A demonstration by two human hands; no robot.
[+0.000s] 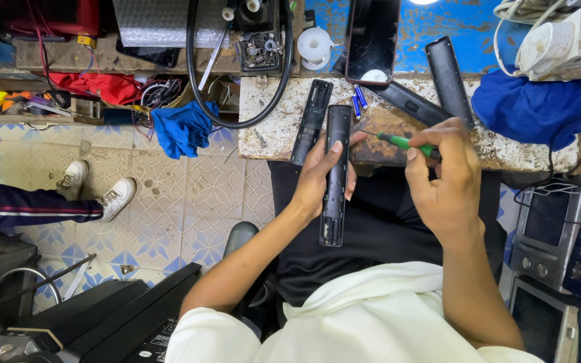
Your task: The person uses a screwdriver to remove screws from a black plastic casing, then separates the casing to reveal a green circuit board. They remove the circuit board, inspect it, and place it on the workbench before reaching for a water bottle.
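Now the left hand (317,180) is grasping a long black remote (335,175), and at three o'clock the right hand (444,181) is pinching a green screwdriver (405,142).

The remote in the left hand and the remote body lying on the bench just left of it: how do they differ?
The held remote is gripped in the left hand above the lap; the bench remote lies untouched on the worn bench. The held remote stands nearly straight up the frame; the bench remote leans slightly. A green screwdriver in the right hand points at the held one only. Both are long, slim and black.
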